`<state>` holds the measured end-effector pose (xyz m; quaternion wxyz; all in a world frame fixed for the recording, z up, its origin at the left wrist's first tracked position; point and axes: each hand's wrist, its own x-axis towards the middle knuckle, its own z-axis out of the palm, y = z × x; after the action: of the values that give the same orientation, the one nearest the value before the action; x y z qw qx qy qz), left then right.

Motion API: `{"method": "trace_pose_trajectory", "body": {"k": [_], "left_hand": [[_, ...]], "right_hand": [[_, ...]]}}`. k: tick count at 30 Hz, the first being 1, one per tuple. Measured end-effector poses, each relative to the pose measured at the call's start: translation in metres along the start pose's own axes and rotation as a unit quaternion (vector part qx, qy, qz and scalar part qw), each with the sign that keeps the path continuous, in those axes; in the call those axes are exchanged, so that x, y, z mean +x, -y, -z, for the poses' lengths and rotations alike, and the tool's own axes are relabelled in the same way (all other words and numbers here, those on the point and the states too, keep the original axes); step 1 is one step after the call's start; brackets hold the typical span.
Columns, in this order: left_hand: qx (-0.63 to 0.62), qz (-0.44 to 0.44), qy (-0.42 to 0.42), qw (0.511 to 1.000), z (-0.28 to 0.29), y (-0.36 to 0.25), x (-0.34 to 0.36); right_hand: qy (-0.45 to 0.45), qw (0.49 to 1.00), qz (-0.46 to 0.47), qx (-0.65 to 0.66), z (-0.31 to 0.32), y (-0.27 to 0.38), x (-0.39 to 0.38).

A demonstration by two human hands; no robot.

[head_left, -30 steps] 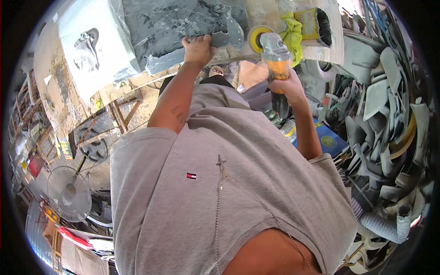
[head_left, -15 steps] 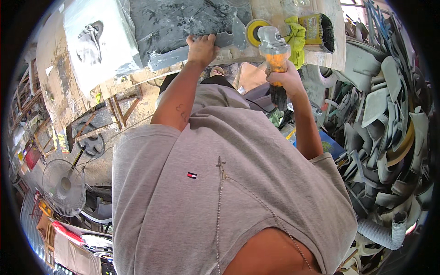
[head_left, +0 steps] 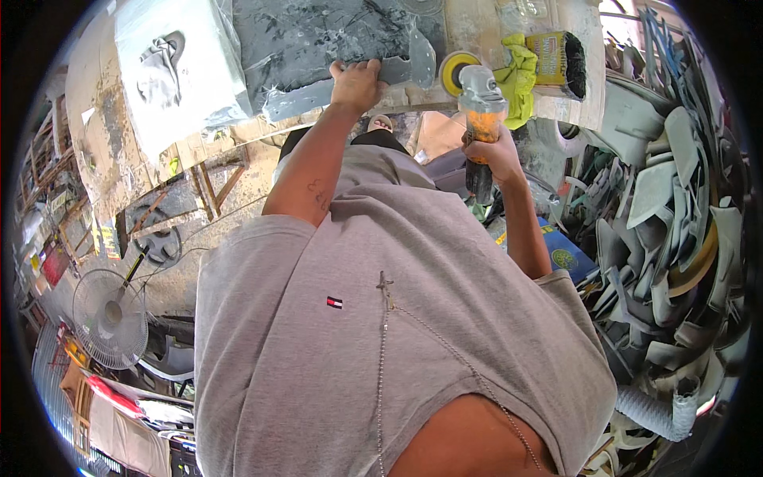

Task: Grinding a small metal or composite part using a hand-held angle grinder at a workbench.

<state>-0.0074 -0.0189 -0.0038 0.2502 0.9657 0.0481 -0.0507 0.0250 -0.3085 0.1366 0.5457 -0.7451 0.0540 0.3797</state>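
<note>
My right hand [head_left: 491, 153] is wrapped around the body of an angle grinder [head_left: 482, 118], which has an orange and grey casing and a dark rear end. Its round yellow disc [head_left: 455, 73] sits at the head, beside the right end of a grey panel [head_left: 310, 44] with dark smears. At the panel's near edge, my left hand [head_left: 357, 84] presses down with bent fingers, holding the lighter grey strip along that edge. The fingers' undersides are hidden.
A yellow-green glove [head_left: 517, 83] and an open yellow can [head_left: 556, 65] lie right of the grinder. Clear plastic sheeting [head_left: 199, 103] covers the table's left. Grey moulded parts [head_left: 660, 183] pile up at right. A fan [head_left: 110, 318] stands at lower left.
The grinder and my right hand have shifted slightly right and down, its disc with them. My left hand stays on the panel's near edge. The whole view has moved a little.
</note>
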Motion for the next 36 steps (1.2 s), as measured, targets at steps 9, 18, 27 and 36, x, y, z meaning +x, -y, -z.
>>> {"method": "trace_pose_trajectory", "body": {"k": [9,18,27,36], "left_hand": [[-0.013,0.04,0.071,0.997,0.013,-0.006,0.005],[-0.011,0.027,0.062,0.998,0.009,0.0,0.005],[-0.02,0.03,0.071,0.997,0.012,-0.005,0.003],[0.015,-0.007,-0.003,1.0,-0.001,-0.004,-0.004]], "right_hand": [[-0.024,0.998,0.053,-0.016,-0.009,-0.005,0.018],[0.0,0.997,0.037,-0.072,-0.003,-0.006,0.034],[-0.024,0.991,0.072,-0.111,-0.011,0.011,0.033],[-0.002,0.998,0.045,-0.048,-0.006,0.031,0.019]]}}
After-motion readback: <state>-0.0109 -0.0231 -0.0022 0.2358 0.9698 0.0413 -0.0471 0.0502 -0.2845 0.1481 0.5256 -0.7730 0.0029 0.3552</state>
